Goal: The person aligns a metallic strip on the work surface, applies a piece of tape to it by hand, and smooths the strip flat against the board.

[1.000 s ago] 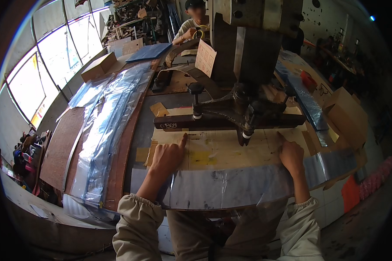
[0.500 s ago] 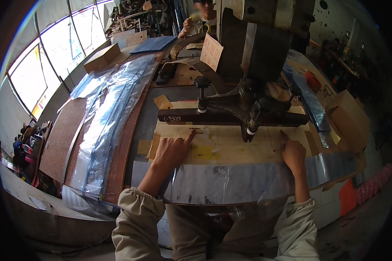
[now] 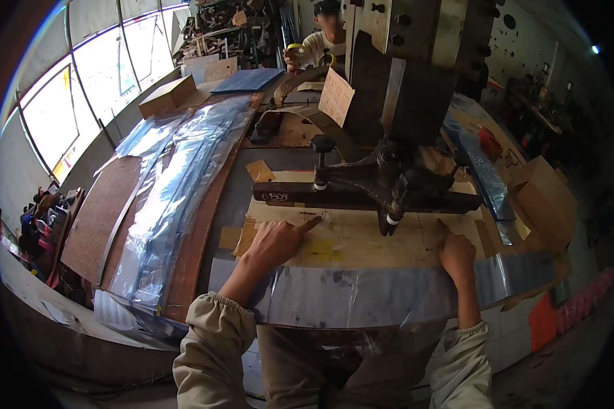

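Note:
My left hand rests on a pale yellowish board, its index finger stretched out at short dark marks and the other fingers curled. Farther right on the same board, my right hand also points with its index finger, at a thin drawn line. Neither hand holds anything. Just beyond the fingertips, a dark metal bar lies across the board under a black press bracket with knobbed screws. A strip of clear plastic film covers the near edge, below both hands.
The machine's column rises behind the bracket. Film-covered brown boards lie left, with a cardboard box behind. An open carton stands right. Beyond the table, another person holds a yellow ring-shaped thing.
My left index fingertip has slid a little to the right along the board. The right hand stays at nearly the same place. The whole view has shifted slightly, and the other person's head shows more.

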Tool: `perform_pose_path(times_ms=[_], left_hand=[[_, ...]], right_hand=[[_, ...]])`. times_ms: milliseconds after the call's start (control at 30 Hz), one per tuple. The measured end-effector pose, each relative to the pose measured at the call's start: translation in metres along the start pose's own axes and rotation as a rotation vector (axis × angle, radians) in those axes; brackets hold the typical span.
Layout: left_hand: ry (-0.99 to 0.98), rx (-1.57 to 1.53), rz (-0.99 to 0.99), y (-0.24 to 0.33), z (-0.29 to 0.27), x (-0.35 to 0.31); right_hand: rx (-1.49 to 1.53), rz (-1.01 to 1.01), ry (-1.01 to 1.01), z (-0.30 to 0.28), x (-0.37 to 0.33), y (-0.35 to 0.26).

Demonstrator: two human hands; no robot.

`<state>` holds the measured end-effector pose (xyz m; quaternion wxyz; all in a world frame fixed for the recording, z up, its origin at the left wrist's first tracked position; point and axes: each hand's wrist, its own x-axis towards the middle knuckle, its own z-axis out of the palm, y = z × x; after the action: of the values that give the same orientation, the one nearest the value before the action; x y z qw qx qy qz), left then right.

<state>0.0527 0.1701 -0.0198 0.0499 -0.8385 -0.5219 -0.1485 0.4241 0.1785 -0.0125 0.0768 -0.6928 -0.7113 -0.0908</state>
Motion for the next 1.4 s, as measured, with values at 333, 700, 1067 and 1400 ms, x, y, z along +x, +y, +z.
perform_pose_path(times_ms=[333,700,1067,1400], left_hand=[[-0.022,-0.387,-0.169,-0.003,-0.033,0.001],[0.340,-1.497,-0.484,-0.082,-0.092,0.068],[0.524,-1.831,-0.665,-0.139,-0.053,0.147],[0.711,-1.618,-0.625,-0.142,-0.058,0.203]], right_hand=[[0.012,-0.048,0.037,0.006,0.002,0.000],[0.015,-0.020,0.033,0.001,0.001,-0.002],[0.016,-0.051,0.033,0.007,0.001,0.004],[0.035,-0.033,-0.003,0.002,-0.001,-0.004]])
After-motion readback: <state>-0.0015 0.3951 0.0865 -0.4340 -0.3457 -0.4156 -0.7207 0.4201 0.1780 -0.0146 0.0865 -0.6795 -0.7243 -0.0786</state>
